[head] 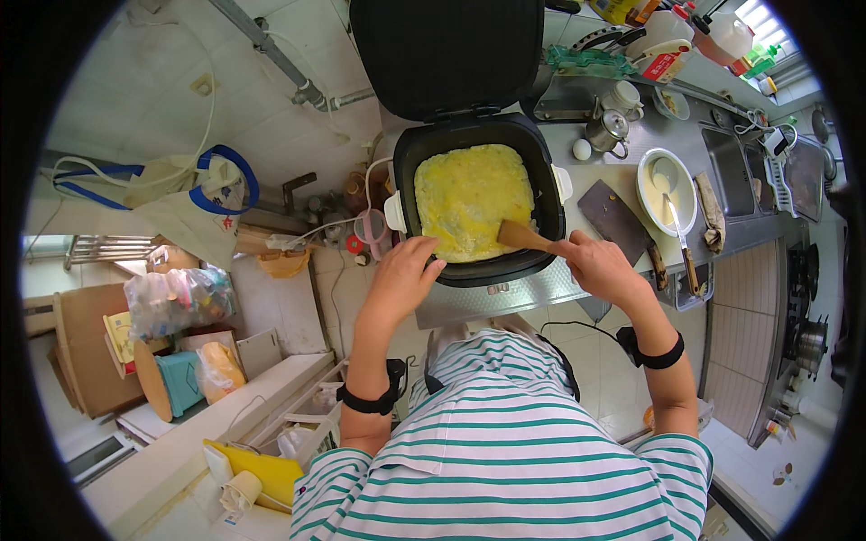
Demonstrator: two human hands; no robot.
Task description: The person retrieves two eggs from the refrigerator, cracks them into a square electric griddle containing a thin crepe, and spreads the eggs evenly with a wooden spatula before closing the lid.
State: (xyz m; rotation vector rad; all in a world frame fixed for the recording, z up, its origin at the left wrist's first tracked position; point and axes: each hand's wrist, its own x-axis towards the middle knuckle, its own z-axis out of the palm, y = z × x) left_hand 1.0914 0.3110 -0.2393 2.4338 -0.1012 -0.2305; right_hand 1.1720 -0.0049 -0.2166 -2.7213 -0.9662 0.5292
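A black electric griddle pan (479, 274) stands before me with its dark lid (450, 57) raised at the far side. A yellow egg pancake (473, 196) covers most of its floor. My right hand (602, 265) is closed on a wooden spatula (521, 237), whose blade lies on the pancake's near right part. My left hand (407, 274) is at the pan's near left rim, its thumb and fingertips by the pancake's edge; whether they touch it I cannot tell.
Right of the pan are a cleaver (612, 220), a white bowl of batter (648, 203) with a ladle and a knife-like utensil (682, 250), an egg (582, 149), a metal pot (607, 130) and a sink (727, 169). A cloth bag (203, 203) hangs at left.
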